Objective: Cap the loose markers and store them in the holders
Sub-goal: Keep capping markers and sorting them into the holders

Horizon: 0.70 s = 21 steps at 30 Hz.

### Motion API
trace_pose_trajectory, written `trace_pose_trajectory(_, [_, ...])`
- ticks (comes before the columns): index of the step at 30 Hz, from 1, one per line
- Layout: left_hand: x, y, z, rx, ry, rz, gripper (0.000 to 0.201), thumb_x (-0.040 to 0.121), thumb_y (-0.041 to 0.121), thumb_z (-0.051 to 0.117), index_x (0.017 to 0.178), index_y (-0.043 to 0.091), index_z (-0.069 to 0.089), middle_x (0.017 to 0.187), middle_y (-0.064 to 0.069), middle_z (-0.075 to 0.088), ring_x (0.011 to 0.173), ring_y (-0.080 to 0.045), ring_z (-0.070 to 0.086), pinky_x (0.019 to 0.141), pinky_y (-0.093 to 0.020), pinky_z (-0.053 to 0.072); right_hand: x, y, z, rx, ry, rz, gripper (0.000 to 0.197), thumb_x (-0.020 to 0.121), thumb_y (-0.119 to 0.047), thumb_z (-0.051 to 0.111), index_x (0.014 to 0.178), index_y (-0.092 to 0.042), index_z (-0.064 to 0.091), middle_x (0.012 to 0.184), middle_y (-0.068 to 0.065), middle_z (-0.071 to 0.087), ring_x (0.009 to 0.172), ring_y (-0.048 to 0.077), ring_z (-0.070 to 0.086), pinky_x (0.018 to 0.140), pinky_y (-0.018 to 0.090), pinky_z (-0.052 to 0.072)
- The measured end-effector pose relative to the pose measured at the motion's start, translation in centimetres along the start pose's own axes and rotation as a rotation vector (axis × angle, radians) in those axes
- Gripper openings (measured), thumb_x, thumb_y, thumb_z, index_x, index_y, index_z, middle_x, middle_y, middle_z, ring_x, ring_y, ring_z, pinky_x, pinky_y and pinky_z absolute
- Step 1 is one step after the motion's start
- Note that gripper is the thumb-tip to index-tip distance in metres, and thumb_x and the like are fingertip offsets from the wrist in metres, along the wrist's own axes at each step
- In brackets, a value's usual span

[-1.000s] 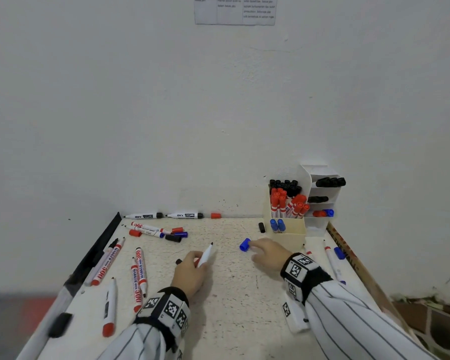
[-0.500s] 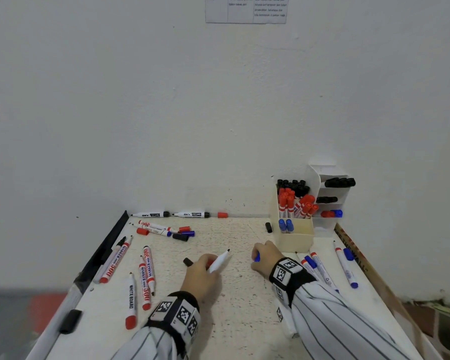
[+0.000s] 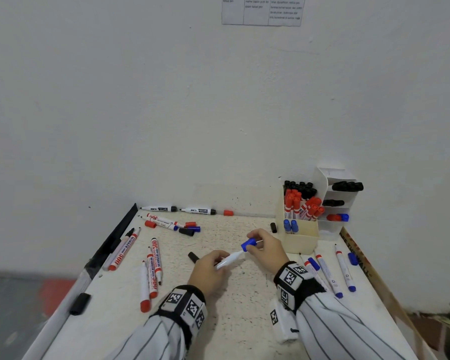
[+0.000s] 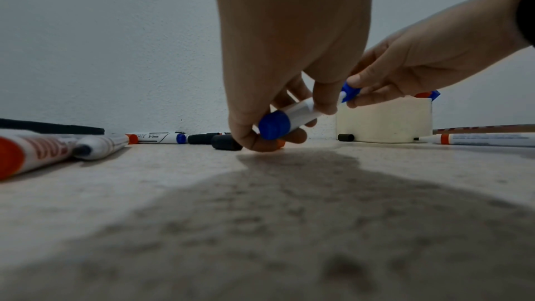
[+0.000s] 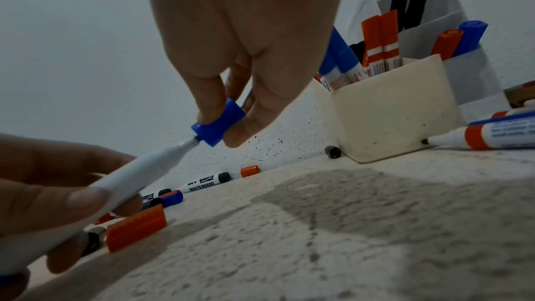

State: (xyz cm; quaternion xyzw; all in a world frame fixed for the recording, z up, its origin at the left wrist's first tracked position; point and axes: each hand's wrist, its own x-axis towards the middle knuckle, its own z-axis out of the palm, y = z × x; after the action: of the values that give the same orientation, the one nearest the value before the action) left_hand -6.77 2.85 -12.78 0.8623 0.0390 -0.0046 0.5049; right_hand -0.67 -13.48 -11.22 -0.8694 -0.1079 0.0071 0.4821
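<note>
White marker [image 3: 229,260] with a blue end plug, held just above the table [image 3: 244,320] at centre, tip aimed at about 1 o'clock toward the blue cap [image 3: 248,244]. In the right wrist view the cap mouth sits right at the nib, barely started on; not seated yet. Judged step: capping, alignment stage.

Left hand [image 3: 210,271] grips the barrel's rear half, fingers curled round it, thumb on top, heel low near the table, probably to steady the marker so the nib stays a fixed target. Right hand [image 3: 266,249] comes in from 4 o'clock, wrist raised, thumb and forefinger pinching the cap sides, other fingers loosely tucked. The pinch leaves the cap mouth free to slide on along the barrel's axis.

Cream holder [image 3: 300,236] at 2 o'clock from the hands, near, with upright blue, red and black markers sorted by colour; white tiered holder [image 3: 330,227] just behind it, touching or nearly. The blue slot is in the nearest compartment, so a short reach once capped.

Loose markers lie at 9 to 11 o'clock and at 3 to 4 o'clock. Several stray caps around: a black cap [image 3: 193,257] at 10 o'clock just beside the left hand, an orange-red cap [image 5: 136,228] under it. Many still uncapped, so the task looks early to midway.
</note>
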Motion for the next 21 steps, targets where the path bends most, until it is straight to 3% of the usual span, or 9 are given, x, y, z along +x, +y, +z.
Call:
trace_pose_trajectory(3, [0.0, -0.1, 0.1, -0.018, -0.003, 0.043, 0.024, 0.086, 0.005, 0.057, 0.098, 0.026, 0.059, 0.097, 0.005, 0.062, 0.088, -0.008, 0.057, 0.070, -0.011, 0.044, -0.3, 0.0, 0.5, 0.037, -0.093, 0.013, 0.023, 0.083, -0.004, 0.060, 0.085, -0.027, 0.057, 0.092, 0.002, 0.060, 0.070, 0.014, 0.059, 0.068, 0.019, 0.052])
trace_pose_trajectory(6, [0.2, -0.2, 0.1, 0.001, 0.008, 0.062, 0.023, 0.086, 0.007, 0.059, 0.103, 0.022, 0.061, 0.099, 0.002, 0.063, 0.092, -0.012, 0.058, 0.078, -0.017, 0.046, -0.6, -0.5, 0.9, 0.107, -0.123, 0.102, 0.009, 0.090, -0.014, 0.056, 0.083, -0.020, 0.057, 0.070, 0.003, 0.057, 0.051, 0.014, 0.052, 0.051, 0.024, 0.046])
trace_pose_trajectory(9, [0.3, -0.4, 0.1, 0.015, 0.048, 0.080, 0.021, 0.087, 0.014, 0.060, 0.108, 0.017, 0.062, 0.099, 0.002, 0.063, 0.092, -0.012, 0.058, 0.084, -0.021, 0.047, -0.1, -0.6, 0.9, -0.124, -0.116, 0.102, 0.033, 0.095, -0.037, 0.045, 0.069, -0.017, 0.047, 0.060, -0.002, 0.045, 0.052, 0.011, 0.040, 0.051, 0.022, 0.033])
trace_pose_trajectory(11, [0.4, -0.4, 0.2, 0.029, 0.034, 0.091, 0.022, 0.089, 0.018, 0.059, 0.110, 0.015, 0.062, 0.099, 0.002, 0.062, 0.093, -0.012, 0.058, 0.086, -0.024, 0.046, 0.0, -0.6, 1.1, -0.221, -0.111, 0.093, 0.041, 0.097, -0.042, 0.039, 0.064, -0.017, 0.040, 0.060, -0.003, 0.040, 0.055, 0.010, 0.037, 0.052, 0.022, 0.028])
trace_pose_trajectory(17, [0.5, -0.6, 0.3, 0.026, 0.032, 0.102, 0.024, 0.092, 0.021, 0.055, 0.115, 0.015, 0.061, 0.097, 0.002, 0.062, 0.089, -0.012, 0.056, 0.080, -0.021, 0.043, -0.2, -0.8, 1.8, 0.012, -0.089, 0.042, 0.021, 0.096, -0.015, 0.041, 0.077, -0.015, 0.051, 0.070, -0.002, 0.047, 0.062, 0.010, 0.039, 0.055, 0.016, 0.031])
trace_pose_trajectory(21, [0.6, -0.6, 0.4, 0.011, 0.065, 0.109, 0.024, 0.093, 0.022, 0.054, 0.114, 0.014, 0.061, 0.095, 0.002, 0.062, 0.083, -0.009, 0.055, 0.072, -0.017, 0.042, 0.2, -0.9, 2.2, 0.178, -0.022, 0.077, 0.021, 0.090, -0.004, 0.042, 0.081, -0.019, 0.053, 0.073, -0.001, 0.047, 0.063, 0.011, 0.040, 0.058, 0.022, 0.033])
